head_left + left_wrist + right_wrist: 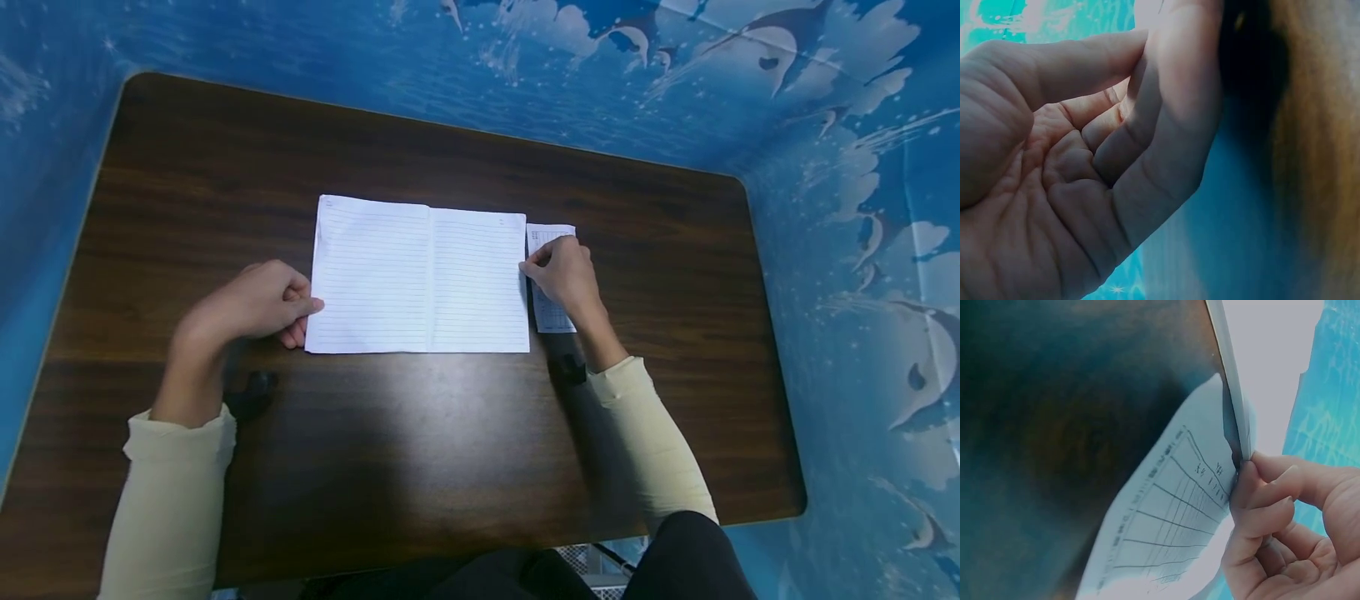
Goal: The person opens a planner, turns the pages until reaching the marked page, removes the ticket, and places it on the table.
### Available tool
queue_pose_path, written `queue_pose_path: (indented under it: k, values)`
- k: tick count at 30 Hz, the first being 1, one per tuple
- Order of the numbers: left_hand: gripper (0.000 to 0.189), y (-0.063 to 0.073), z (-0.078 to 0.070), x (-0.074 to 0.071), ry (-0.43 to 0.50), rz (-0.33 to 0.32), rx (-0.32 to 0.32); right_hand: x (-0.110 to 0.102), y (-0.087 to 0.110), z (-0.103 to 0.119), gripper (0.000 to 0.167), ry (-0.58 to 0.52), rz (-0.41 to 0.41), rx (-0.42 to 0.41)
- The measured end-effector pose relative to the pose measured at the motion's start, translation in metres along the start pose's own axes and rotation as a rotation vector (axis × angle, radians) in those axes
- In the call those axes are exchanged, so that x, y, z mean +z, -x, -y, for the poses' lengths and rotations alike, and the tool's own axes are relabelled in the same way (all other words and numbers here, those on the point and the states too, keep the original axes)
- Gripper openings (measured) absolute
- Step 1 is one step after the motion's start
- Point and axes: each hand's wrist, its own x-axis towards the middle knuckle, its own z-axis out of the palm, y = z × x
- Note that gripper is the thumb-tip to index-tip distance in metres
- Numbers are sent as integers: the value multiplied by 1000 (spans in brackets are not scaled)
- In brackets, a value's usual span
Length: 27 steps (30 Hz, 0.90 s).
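An open notebook [375, 275] with blank ruled pages lies in the middle of the table. At its left edge, my left hand [273, 304] pinches the pages, thumb on top and fingers curled beneath. My right hand [562, 271] pinches the notebook's right edge between thumb and index finger; the right wrist view shows that edge [1238, 406] lifted a little. Under and beside this hand lies a narrow printed paper slip [555, 312] with a ruled grid, partly covered by the fingers. In the left wrist view the left hand [1085, 156] fills most of the picture.
The dark wooden table [465, 442] has rounded corners. Blue sheeting with dolphin prints [847, 275] surrounds it at the back and sides. The person's dark-clothed legs [690, 558] are at the front edge.
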Motion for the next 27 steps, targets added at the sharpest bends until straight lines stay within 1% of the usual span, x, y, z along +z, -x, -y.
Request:
queue_pose_path:
  k: [3, 6, 11, 15, 21, 24, 27]
  values:
    - [27, 5, -3, -5, -10, -19, 13, 1, -3, 4, 16, 13, -2, -11]
    - [27, 12, -9, -12, -29, -43, 33, 2, -6, 8, 17, 19, 5, -22]
    - [27, 23, -27, -26, -78, -94, 64, 5, -9, 13, 17, -7, 7, -39]
    - [29, 32, -44, -32, -109, -136, 96, 10, -10, 19, 18, -21, -3, -63]
    - [32, 42, -74, -32, -195, -189, 165, 16, -10, 28, 18, -51, -5, -92]
    - [31, 41, -92, -29, -237, -191, 213, 19, -10, 32, 17, -60, -7, -91]
    - [27, 38, -114, -22, -260, -175, 255, 21, -10, 36, 16, -65, -2, -80]
